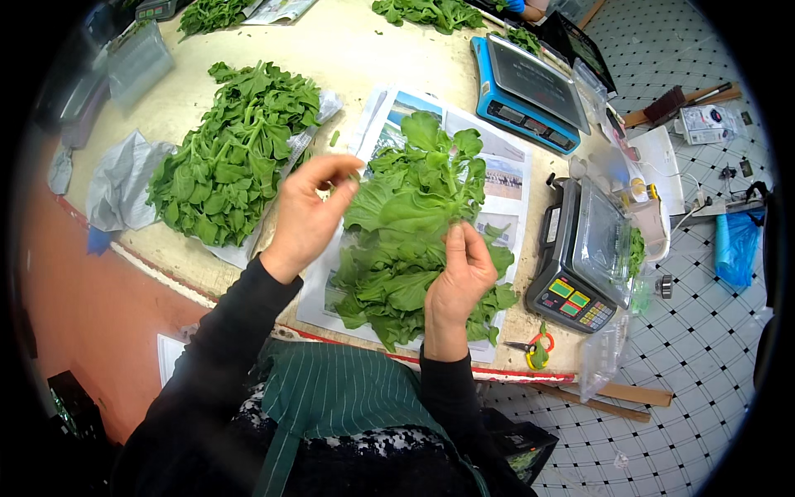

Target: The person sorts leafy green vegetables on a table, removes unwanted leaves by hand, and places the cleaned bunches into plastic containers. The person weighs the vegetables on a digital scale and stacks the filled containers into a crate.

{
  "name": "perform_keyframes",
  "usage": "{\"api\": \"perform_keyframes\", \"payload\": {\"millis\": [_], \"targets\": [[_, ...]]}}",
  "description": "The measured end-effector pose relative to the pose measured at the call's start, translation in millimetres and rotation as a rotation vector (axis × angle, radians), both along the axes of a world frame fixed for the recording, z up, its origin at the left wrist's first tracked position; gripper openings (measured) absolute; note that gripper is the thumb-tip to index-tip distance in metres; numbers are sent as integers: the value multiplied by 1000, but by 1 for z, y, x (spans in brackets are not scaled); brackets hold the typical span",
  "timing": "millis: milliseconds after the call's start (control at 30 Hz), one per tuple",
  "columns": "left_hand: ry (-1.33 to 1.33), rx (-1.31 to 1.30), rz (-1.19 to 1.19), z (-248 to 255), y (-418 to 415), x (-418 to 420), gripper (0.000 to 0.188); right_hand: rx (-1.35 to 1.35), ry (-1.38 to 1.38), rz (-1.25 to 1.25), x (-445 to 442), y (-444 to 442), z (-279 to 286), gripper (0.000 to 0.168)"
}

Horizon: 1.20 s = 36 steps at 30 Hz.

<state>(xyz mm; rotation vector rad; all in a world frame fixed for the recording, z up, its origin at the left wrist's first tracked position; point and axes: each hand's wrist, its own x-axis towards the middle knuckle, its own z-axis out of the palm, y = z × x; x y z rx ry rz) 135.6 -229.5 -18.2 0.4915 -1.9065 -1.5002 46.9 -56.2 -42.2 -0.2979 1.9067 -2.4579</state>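
Observation:
My right hand [463, 267] pinches the stem end of a leafy green sprig [428, 199] between thumb and fingertips. The sprig's broad leaves spread up and left over a loose heap of the same greens [397, 292]. That heap lies on newspaper sheets [512, 155] with printed photos. Left of the sprig, my left hand [313, 211] hovers with thumb and forefinger curled towards each other. A speck of green shows by its fingertips; whether they grip it is unclear. Further left, a larger pile of leafy greens [230, 155] rests on paper.
At right stand a black digital scale [574, 261] with a clear plastic tray and a blue scale [528, 93]. Scissors [531, 348] with red and yellow handles lie near the table's front edge. Crumpled pale sheeting [124, 180] sits at left. Another person's blue-gloved hand [514, 5] shows at the top.

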Motion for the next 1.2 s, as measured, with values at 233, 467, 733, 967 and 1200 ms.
{"api": "perform_keyframes", "payload": {"millis": [233,467,733,967,1200], "targets": [[-214,-192,-254,-1,10,6,30,-436,-583,329,-2,12,15,19],[-200,-98,-250,3,15,10,23,-698,-960,540,-4,21,24,18],[-92,-76,-293,14,35,-1,20,-688,-929,556,-4,20,19,17],[-41,-137,-154,24,66,-29,30,-480,-684,429,10,13,16,13],[27,534,-245,11,79,-35,15,-86,-151,156,15,6,5,15]]}}
